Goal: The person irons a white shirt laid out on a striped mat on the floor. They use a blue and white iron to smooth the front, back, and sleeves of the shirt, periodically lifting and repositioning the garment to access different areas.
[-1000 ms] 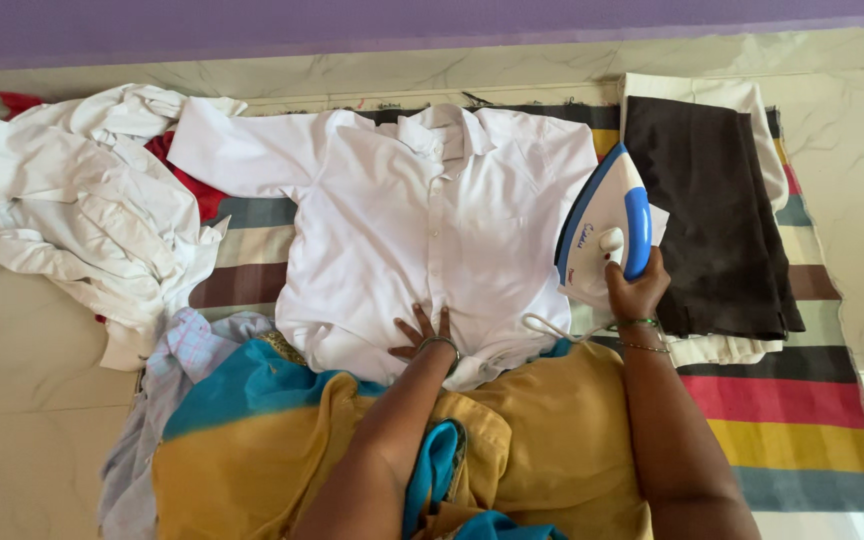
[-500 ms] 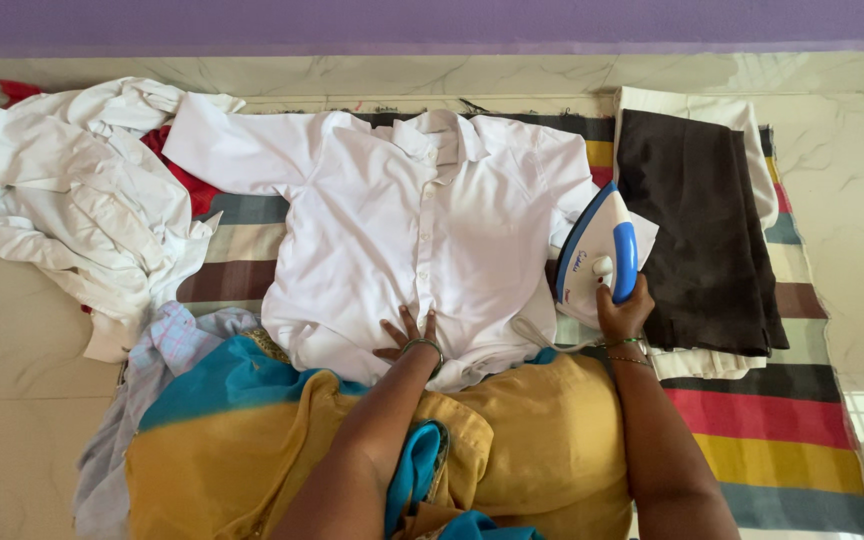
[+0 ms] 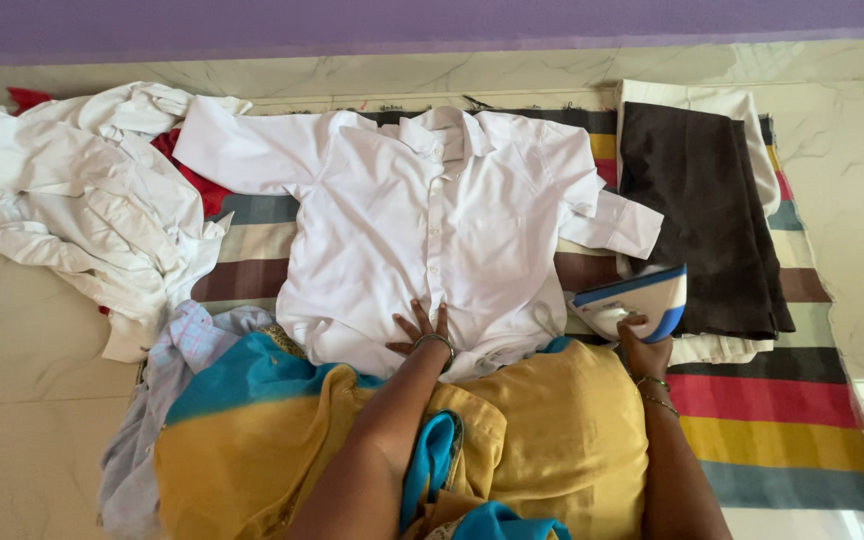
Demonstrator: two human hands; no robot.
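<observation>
A white button-up shirt [image 3: 432,230] lies spread flat, front up, on a striped mat [image 3: 792,410]. My left hand [image 3: 420,332] presses flat on the shirt's lower hem, fingers apart. My right hand [image 3: 644,348] grips the blue handle of a white and blue electric iron [image 3: 632,300], which stands tipped back on its heel off the shirt, just right of the hem. Its white cord [image 3: 550,322] loops over the shirt's lower right edge.
Folded dark brown trousers [image 3: 702,215] on a cream garment lie right of the shirt. A heap of crumpled white clothes [image 3: 82,210] over red cloth sits at the left on the marble floor. My yellow and teal clothing [image 3: 282,440] fills the foreground.
My right hand has pulled the iron off the shirt's right sleeve, down and to the right, and tipped it onto its heel. The sleeve is now uncovered. My left hand has stayed put.
</observation>
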